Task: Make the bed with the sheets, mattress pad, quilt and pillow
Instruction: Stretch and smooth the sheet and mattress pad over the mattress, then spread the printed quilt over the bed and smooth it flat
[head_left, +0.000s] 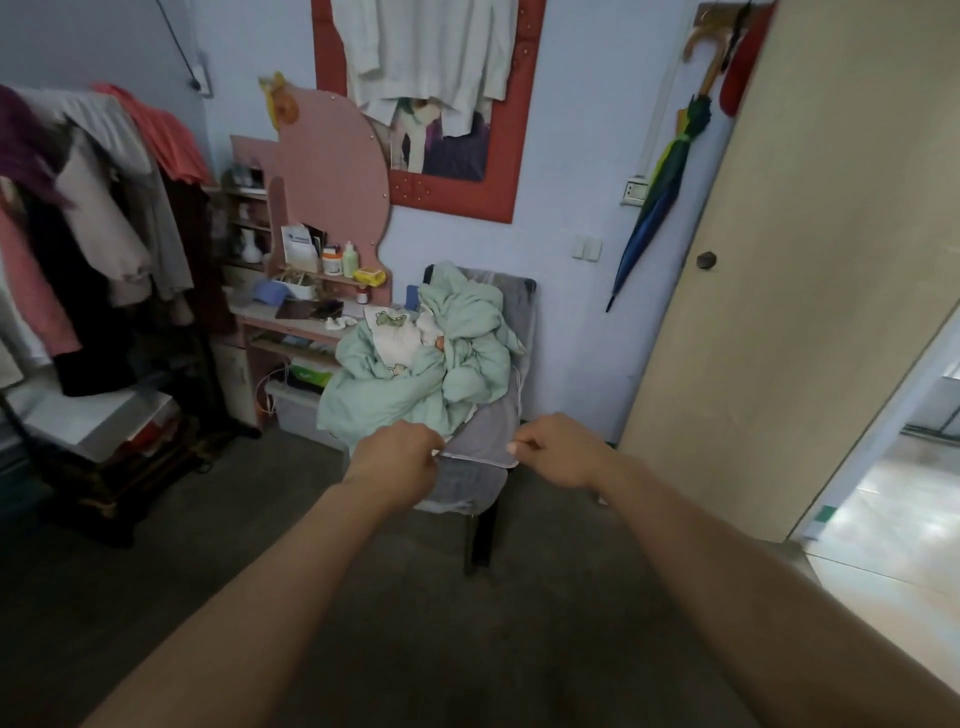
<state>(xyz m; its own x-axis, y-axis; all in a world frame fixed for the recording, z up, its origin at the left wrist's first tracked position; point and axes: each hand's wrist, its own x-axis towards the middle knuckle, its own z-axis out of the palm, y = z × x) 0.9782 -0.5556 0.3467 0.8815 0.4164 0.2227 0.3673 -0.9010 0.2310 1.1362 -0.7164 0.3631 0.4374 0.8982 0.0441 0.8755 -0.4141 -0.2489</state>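
A chair (480, 540) stands against the far wall, piled with bedding. A crumpled pale green quilt (457, 364) lies on top, with a cream cartoon-print cloth (397, 332) tucked into it. Under them a grey mattress pad (485, 441) with white piping hangs over the seat's front. My left hand (397, 457) pinches the pad's front edge at its left corner. My right hand (553, 449) pinches the same edge at its right corner. Both arms reach forward from the bottom of the view. No bed is visible.
A pink dressing table (311, 291) with bottles and clutter stands left of the chair. A loaded clothes rack (93, 234) fills the left side. An open beige door (810, 270) is at the right, with a folded umbrella (660, 197) hanging beside it. Dark floor lies in front.
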